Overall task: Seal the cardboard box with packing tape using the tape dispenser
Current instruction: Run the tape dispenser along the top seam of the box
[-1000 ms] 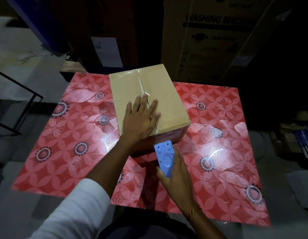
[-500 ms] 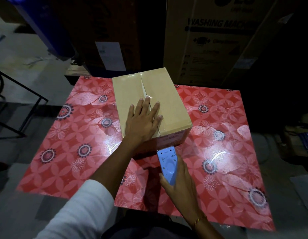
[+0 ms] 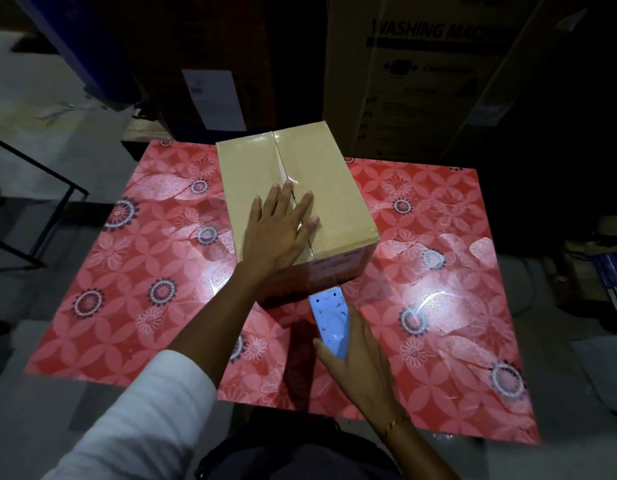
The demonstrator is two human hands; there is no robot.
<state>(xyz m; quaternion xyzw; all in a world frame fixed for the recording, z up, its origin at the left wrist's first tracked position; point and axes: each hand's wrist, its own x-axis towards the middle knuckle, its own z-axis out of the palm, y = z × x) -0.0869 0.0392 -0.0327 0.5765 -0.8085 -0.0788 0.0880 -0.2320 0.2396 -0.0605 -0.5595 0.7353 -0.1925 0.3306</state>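
One strip of tape (image 3: pixel 289 181) covers the box (image 3: pixel 321 188) seam, mid-desk toward the far edge. Left hand (image 3: pixel 276 233) flat on top; right hand (image 3: pixel 355 362) grips the dispenser (image 3: pixel 329 317) at the box's near face. Cutting probably remains.

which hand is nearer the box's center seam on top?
Left. The left hand lies flat on the cardboard box, fingers spread across the seam. The right hand is off the box, in front of its near face, gripping the blue tape dispenser.

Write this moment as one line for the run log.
left hand: flat on cardboard box | right hand: holding tape dispenser | seam: taped
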